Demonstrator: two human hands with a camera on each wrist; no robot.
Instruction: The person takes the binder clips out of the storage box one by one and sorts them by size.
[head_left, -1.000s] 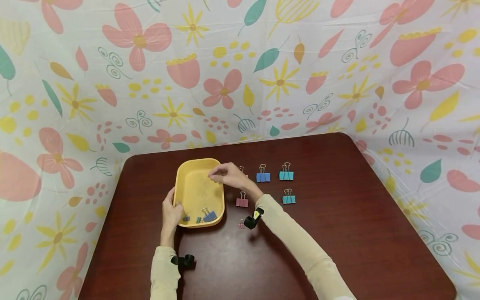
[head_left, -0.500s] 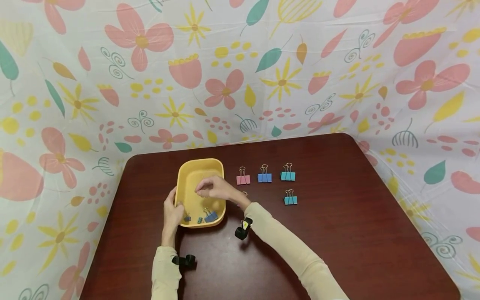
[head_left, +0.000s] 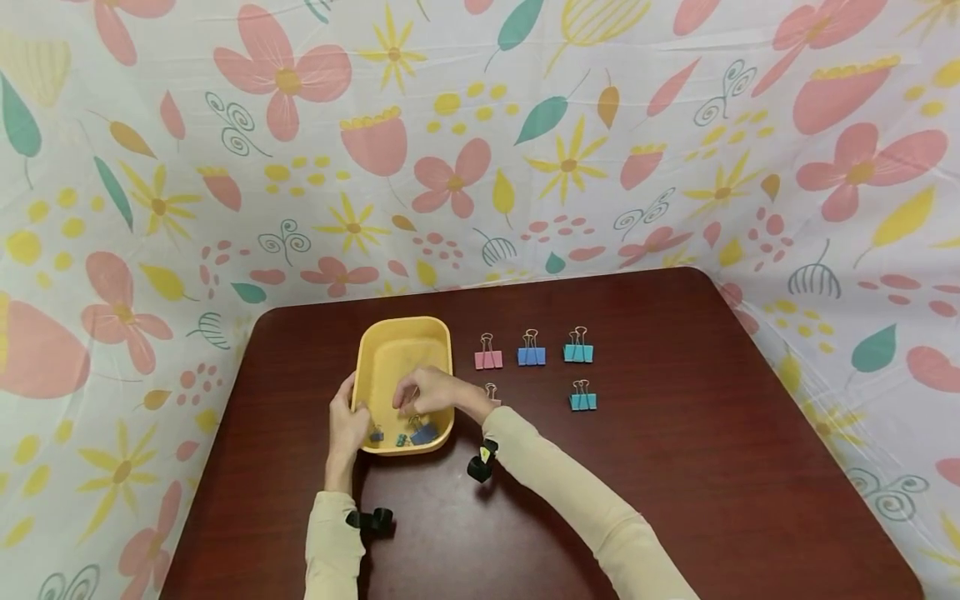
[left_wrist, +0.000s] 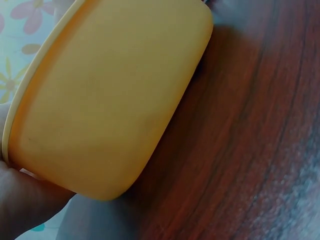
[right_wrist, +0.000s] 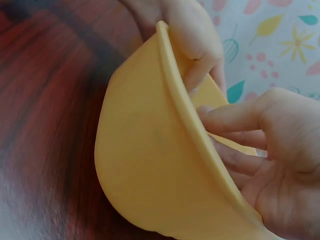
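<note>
A yellow plastic tray sits on the table, tilted up somewhat; my left hand grips its left rim, thumb inside. My right hand reaches over the right rim, its fingers loosely bent above the tray floor. From the right wrist view, the thumb and fingers look apart, with nothing visible between them; the rim hides some fingertips. At the tray's near end lie a large blue binder clip, a small teal binder clip and a small dark blue binder clip.
Right of the tray stand a pink binder clip, a blue binder clip and a teal binder clip. A smaller teal binder clip is nearer. My right wrist partly covers another pink binder clip. Patterned cloth hangs behind the table.
My right hand has moved from the tray's far right side down and toward its near end, close to the blue binder clip. The left hand keeps its hold on the rim.
</note>
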